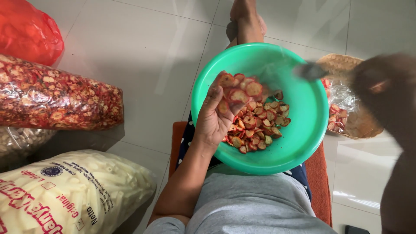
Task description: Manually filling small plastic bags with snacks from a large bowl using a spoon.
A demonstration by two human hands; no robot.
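Observation:
A green plastic bowl [303, 130] rests on my lap and holds a heap of red-edged round chips [260, 123]. My left hand [216, 115] is cupped palm-up over the bowl's left side with a handful of these chips [240, 89] in it. My right hand [381, 86] is blurred at the right, above a woven basket [359, 123]. It grips a dark, blurred utensil [310, 71] that reaches over the bowl's far rim. What kind of utensil it is cannot be made out.
On the tiled floor at the left lie a clear bag of red chips [56, 102], a bag of pale stick snacks [73, 190] and a red plastic bag [26, 30]. The basket holds a small clear packet of chips [338, 108]. My foot [247, 19] stretches ahead.

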